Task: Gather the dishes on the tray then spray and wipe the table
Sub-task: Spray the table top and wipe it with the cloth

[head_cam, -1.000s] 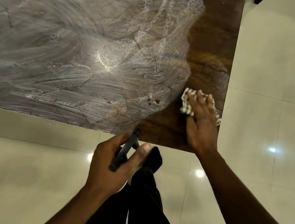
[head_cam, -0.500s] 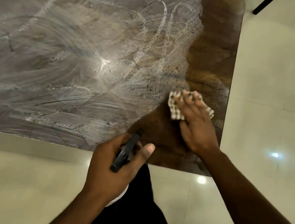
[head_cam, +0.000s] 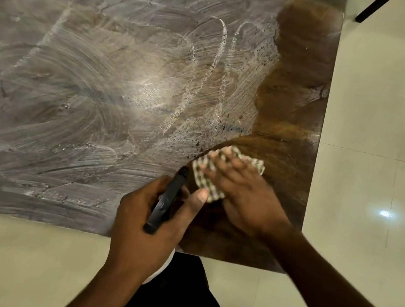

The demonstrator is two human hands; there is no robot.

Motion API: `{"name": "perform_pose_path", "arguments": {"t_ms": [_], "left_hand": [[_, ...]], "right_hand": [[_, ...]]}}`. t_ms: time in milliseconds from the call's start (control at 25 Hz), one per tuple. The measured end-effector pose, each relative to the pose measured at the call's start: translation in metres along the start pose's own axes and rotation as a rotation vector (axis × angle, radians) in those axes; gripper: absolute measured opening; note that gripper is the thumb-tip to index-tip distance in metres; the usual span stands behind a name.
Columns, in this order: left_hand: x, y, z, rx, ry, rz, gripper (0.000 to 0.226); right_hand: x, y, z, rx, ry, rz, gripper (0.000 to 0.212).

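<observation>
Head view, right hand: the right hand [head_cam: 241, 186] is lying flat, fingers spread wide, pressing the checked cloth [head_cam: 206, 172] onto the table [head_cam: 303, 71].
Head view, cloth: it is sitting bunched under the palm and fingers, its edges showing beyond the fingertips and on the thumb side; blurred, so likely moving.
Cloth handling: soft, light and limp by the look of it; it is best driven by a flat palm on its middle, since pinching an edge would let it fold and drag.
Head view, left hand: the left hand [head_cam: 152, 222] is curling closed around a spray bottle [head_cam: 165, 200], only the dark trigger head showing, just beside the cloth on its near-left side.
Bottle handling: rigid plastic, probably light; the neck below the trigger is the sure hold.
Head view, table: whitish smeared film is covering the surface left of the wiping hand; bare brown wood is showing around and beyond that hand.
Table surface: likely slick where it is wet.
Dishes and tray: none in view.
</observation>
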State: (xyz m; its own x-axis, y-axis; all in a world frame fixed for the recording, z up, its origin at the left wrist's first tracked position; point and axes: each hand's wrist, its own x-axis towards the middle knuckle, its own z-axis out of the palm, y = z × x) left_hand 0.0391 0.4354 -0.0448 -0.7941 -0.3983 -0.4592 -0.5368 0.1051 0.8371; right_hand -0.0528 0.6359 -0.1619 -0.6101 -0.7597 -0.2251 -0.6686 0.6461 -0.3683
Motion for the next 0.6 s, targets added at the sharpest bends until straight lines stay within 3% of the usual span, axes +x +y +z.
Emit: {"name": "perform_pose_path", "arguments": {"t_ms": [160, 240, 320, 400, 480, 520, 600], "left_hand": [[0.013, 0.009, 0.001, -0.032, 0.002, -0.059, 0.027], [0.021, 0.012, 0.004, 0.021, 0.006, -0.056, 0.037], [0.030, 0.016, 0.007, 0.032, 0.024, -0.058, 0.043], [0.037, 0.024, 0.009, -0.021, 0.015, -0.064, 0.034], [0.044, 0.032, 0.009, -0.072, -0.004, -0.037, 0.024], [0.047, 0.035, 0.008, -0.067, -0.005, -0.027, 0.025], [0.054, 0.039, 0.005, -0.037, -0.005, -0.024, 0.035]], "right_hand": [[0.040, 0.043, -0.028, 0.199, 0.329, 0.568, 0.070], [0.057, 0.024, -0.022, 0.224, 0.359, 0.655, 0.071], [0.057, -0.011, -0.008, 0.170, 0.254, 0.462, 0.073], [0.042, -0.032, 0.005, 0.136, 0.076, 0.112, 0.077], [0.033, -0.012, 0.004, 0.039, -0.023, -0.126, 0.080], [0.034, 0.006, -0.003, -0.005, -0.026, -0.138, 0.078], [0.040, 0.038, -0.021, -0.003, 0.056, 0.048, 0.074]]}}
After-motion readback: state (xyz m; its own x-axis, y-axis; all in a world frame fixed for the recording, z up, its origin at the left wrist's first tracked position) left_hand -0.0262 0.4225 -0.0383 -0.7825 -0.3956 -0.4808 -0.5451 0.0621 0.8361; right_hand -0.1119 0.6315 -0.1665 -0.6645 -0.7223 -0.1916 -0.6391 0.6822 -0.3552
